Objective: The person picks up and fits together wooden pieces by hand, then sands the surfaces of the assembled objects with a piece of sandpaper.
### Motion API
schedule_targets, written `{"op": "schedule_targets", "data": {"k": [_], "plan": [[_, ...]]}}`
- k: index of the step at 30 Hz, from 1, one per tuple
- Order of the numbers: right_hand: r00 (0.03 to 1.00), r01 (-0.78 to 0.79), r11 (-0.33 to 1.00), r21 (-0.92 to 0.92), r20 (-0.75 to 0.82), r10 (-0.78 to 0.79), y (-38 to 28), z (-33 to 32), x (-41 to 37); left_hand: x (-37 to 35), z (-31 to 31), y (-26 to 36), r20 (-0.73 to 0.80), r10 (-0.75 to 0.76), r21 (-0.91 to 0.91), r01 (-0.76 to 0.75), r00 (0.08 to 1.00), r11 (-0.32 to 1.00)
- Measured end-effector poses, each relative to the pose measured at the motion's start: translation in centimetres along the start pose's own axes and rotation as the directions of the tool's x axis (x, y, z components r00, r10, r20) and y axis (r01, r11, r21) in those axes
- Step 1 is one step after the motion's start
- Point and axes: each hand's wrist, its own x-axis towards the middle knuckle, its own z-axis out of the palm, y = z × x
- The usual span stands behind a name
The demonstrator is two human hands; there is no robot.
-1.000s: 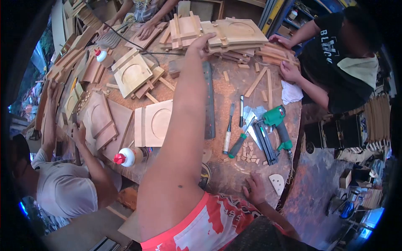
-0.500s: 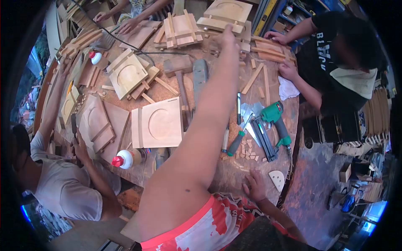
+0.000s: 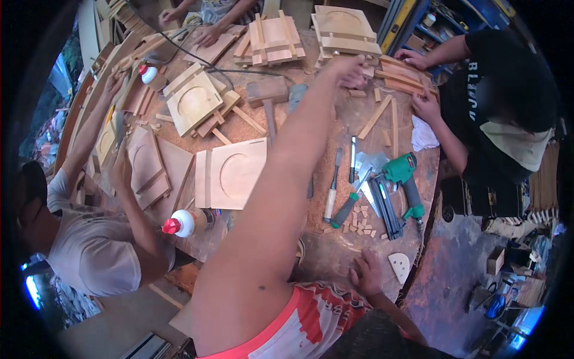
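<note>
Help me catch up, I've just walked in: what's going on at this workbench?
The camera wearer's left hand is stretched across the workbench to a stack of recessed wooden panels; whether it touches them is unclear. The right hand rests on the bench's near side. A black-shirted co-worker has both hands at some wooden strips. The green nail gun and chisel lie on the bench with nobody holding them.

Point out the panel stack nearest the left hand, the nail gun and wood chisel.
Panel stack (image 3: 345, 29), head view: on its top panel.
Nail gun (image 3: 399, 170), head view: on its green body.
Wood chisel (image 3: 330, 202), head view: on its handle.
</note>
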Motion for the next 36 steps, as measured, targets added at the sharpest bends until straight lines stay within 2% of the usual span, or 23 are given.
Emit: {"op": "schedule_targets", "data": {"k": [1,3,4,5,7,9,10,12,13,16,18,21,23,24,26,27,29,30,31,32,33,35,36], "plan": [[1.0,-0.001,1.0,0.019,-0.03,0.001,-0.1,0.0,0.0,-1.8,-1.1,1.2,-0.035,-0.016,0.141,0.02,0.999,0.99],[0.998,0.008,0.999,0.039,-0.055,-0.006,-0.1,0.2,0.0,-0.6,-5.9,1.2,-0.123,0.178,0.134,-0.161,0.976,0.978],[0.999,0.006,1.0,0.029,-0.044,-0.005,0.1,0.2,0.1,1.0,-9.4,0.5,-0.357,0.441,0.418,-0.282,0.823,0.864],[0.999,0.0,1.0,0.018,-0.032,0.0,0.2,0.2,-0.1,1.8,-12.4,-0.3,-0.462,0.69,0.683,-0.273,0.557,0.677],[1.0,0.01,1.0,-0.007,-0.019,-0.01,0.1,-0.1,0.1,-1.8,-14.6,0.1,-0.456,0.813,0.859,-0.059,0.363,0.508],[1.0,0.01,1.0,-0.029,-0.007,-0.011,0.1,-0.3,0.2,-3.2,-16.8,-1.3,-0.233,0.791,0.971,0.173,0.565,0.163],[1.0,-0.014,1.0,-0.025,0.02,0.014,0.0,-0.3,0.1,-2.6,-17.5,-2.5,-0.22,0.788,0.975,0.157,0.575,0.158],[0.998,-0.04,0.999,-0.018,0.04,0.04,-0.1,-0.2,-0.1,-2.0,-18.8,-4.1,-0.119,0.706,0.929,0.33,0.699,-0.17],[0.999,-0.035,0.999,-0.013,0.037,0.036,0.0,-0.1,-0.2,-2.1,-18.8,-4.1,-0.117,0.696,0.961,0.257,0.709,-0.101],[0.999,-0.04,0.999,-0.013,0.021,0.04,0.3,0.2,-0.1,-0.1,-20.3,-4.1,-0.137,0.704,0.967,0.249,0.697,-0.058],[0.998,-0.055,0.998,-0.01,0.023,0.055,0.3,0.3,-0.5,0.2,-21.3,-3.2,-0.075,0.673,0.977,0.189,0.736,-0.098],[0.999,-0.031,0.999,-0.009,0.01,0.032,0.7,0.4,-0.4,-0.4,-23.1,-1.5,0.031,0.738,0.982,0.116,0.674,-0.147],[1.0,-0.02,1.0,-0.016,0.009,0.02,0.7,0.3,-0.5,-1.3,-24.7,0.4,0.096,0.825,0.995,-0.033,0.557,-0.094],[1.0,-0.03,1.0,-0.002,0.006,0.03,0.4,0.2,-0.5,-2.6,-24.3,1.4,0.109,0.818,0.994,-0.037,0.565,-0.106],[0.997,-0.062,0.998,-0.03,0.04,0.063,0.1,-0.2,-0.3,-6.4,-23.5,3.0,-0.119,0.888,0.974,-0.124,0.444,0.192],[0.996,-0.076,0.997,-0.029,0.047,0.077,0.1,-0.2,-0.3,-7.1,-24.6,2.9,-0.112,0.89,0.977,-0.115,0.442,0.181],[0.998,-0.05,0.998,-0.023,0.026,0.051,0.3,0.1,-0.3,-8.4,-27.3,2.2,-0.473,0.745,0.647,-0.39,0.47,0.656],[0.999,-0.041,0.999,-0.031,0.015,0.042,0.3,0.1,-0.3,-9.3,-27.5,2.0,-0.474,0.75,0.654,-0.386,0.461,0.651],[0.999,-0.032,0.999,-0.027,0.014,0.033,0.3,0.0,-0.2,-10.4,-27.3,1.4,-0.622,0.651,0.395,-0.545,0.434,0.74],[0.999,-0.042,0.999,-0.013,0.006,0.042,0.1,0.0,-0.3,-11.6,-27.2,0.6,-0.738,0.51,0.105,-0.672,0.441,0.733],[0.999,-0.046,0.999,0.0,-0.004,0.046,0.0,0.0,-0.2,-12.4,-27.2,-0.1,-0.744,0.511,0.114,-0.672,0.43,0.732],[0.999,-0.032,0.999,-0.006,0.008,0.032,-0.2,-0.3,0.2,-13.5,-28.0,-1.3,-0.69,0.571,-0.129,-0.851,0.446,0.509],[0.999,-0.038,0.999,-0.016,0.021,0.038,-0.3,-0.4,0.1,-13.9,-28.4,-2.0,-0.695,0.573,-0.12,-0.857,0.433,0.502]]}}
